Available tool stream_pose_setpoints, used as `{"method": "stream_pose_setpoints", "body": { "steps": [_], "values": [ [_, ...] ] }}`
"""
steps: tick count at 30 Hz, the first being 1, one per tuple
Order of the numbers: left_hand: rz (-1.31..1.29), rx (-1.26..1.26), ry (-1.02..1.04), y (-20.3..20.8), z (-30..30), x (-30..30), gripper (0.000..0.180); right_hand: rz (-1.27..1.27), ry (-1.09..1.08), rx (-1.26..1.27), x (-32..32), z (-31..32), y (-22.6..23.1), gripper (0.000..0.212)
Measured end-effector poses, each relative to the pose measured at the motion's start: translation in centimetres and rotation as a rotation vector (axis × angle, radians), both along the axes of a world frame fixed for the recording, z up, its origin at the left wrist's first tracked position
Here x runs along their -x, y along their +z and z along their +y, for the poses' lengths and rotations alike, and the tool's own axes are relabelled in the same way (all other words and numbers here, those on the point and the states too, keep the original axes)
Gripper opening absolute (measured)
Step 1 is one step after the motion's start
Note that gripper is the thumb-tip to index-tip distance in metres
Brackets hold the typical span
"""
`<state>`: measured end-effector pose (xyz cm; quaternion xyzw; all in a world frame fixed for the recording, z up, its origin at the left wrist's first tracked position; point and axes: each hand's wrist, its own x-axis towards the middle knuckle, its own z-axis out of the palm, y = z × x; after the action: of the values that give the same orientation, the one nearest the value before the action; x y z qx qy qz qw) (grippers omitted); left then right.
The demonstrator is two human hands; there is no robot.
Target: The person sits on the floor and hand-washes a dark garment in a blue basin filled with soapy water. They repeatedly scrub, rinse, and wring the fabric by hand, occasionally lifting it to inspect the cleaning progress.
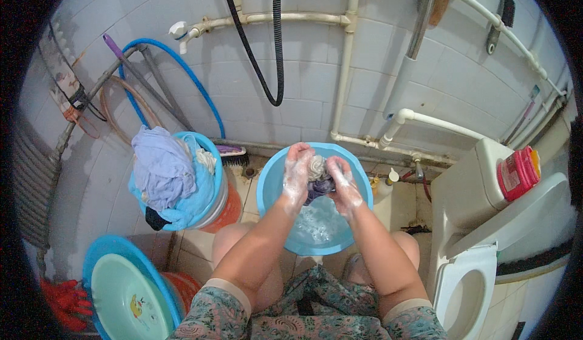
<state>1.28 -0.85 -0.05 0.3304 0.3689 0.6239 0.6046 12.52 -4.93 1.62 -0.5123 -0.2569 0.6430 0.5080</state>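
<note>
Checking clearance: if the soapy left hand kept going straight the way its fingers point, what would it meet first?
The left hand points forward past the wadded purple-and-white cloth; likely the round blue plastic basin far rim, then the tiled wall. Depth is unclear.

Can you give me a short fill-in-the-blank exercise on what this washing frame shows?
1. Both soapy hands, left hand and right hand, squeeze a wet cloth over a ____ basin.
2. The bucket on the person's left is piled with ____.
3. The red bottle lies on top of the toilet ____.

Missing words: blue; laundry; tank
</note>
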Motion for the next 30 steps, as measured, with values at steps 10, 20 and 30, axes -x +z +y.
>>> {"method": "stream_pose_setpoints", "body": {
  "steps": [10, 20, 30],
  "values": [
    [-0.311, 0.330, -0.539, 1.2, -0.6, 1.4, 0.054, 0.188, -0.066, -0.486, -3.1, 2.1, 0.5, 0.024],
    [-0.443, 0.324, -0.544, -4.7, 0.1, 1.8, 0.031, -0.484, -0.205, -0.934, -3.0, 2.2, 0.0, 0.021],
    [-0.515, 0.341, -0.465, -2.0, -2.2, 0.6, 0.037, -0.791, -0.186, -1.183, 2.7, -1.6, 0.2, 0.016]
  ]
}}
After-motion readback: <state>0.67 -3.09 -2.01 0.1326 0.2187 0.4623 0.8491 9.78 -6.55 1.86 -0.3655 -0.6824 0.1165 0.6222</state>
